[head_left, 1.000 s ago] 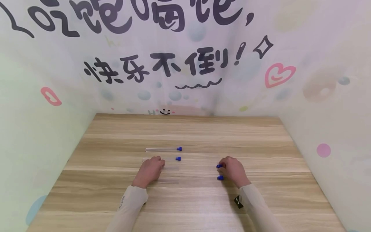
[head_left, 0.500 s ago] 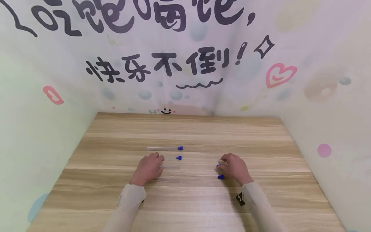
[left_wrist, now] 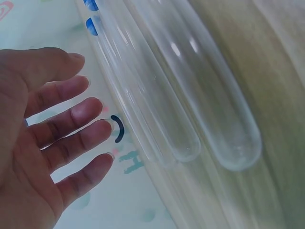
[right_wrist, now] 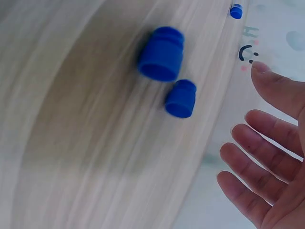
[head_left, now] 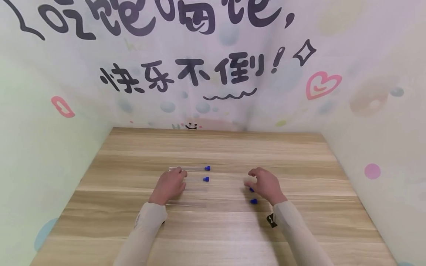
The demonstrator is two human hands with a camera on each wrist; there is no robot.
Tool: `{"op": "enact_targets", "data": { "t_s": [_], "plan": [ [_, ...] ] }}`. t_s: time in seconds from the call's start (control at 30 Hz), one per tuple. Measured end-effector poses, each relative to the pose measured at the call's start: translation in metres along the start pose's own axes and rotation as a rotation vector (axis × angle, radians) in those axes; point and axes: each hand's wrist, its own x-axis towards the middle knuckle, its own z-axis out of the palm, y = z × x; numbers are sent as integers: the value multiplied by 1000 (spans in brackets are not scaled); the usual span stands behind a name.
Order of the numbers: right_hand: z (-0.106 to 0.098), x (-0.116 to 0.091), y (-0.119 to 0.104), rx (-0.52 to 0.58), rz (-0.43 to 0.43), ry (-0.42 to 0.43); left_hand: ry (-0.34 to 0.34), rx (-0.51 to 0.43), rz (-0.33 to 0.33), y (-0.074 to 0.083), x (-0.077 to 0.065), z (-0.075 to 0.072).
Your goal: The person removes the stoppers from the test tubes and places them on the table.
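In the head view my left hand (head_left: 168, 186) is over the left ends of several clear test tubes lying side by side. Its fingers are slightly bent and spread in the left wrist view, holding nothing, apart from the nearest uncapped test tube (left_wrist: 205, 86). The two farthest tubes, such as the back capped tube (head_left: 193, 169), have blue caps; the two nearer ones show none. My right hand (head_left: 267, 186), thumb and fingers apart, hovers by two loose blue caps. The nearer cap (right_wrist: 161, 56) and the farther cap (right_wrist: 181, 99) rest on the table.
The wood-grain table (head_left: 213, 236) meets a printed fabric wall (head_left: 213, 114) behind and at both sides. A small black patterned tag (head_left: 271, 220) shows by the right sleeve.
The right thumb and fingers, earlier close around the farther loose cap, have spread and moved away from it, leaving it on the table. The left hand has shifted slightly toward the back.
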Motion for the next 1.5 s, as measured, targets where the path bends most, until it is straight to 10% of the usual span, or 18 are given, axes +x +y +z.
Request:
{"op": "enact_targets", "data": {
  "t_s": [1.03, 1.5],
  "plan": [
    [32, 23, -44, -65, -117, 1, -164, -66, -85, -15, 18, 17],
    [42, 29, -62, -32, -143, -61, -105, -38, -44, -9, 19, 23]
  ]
}}
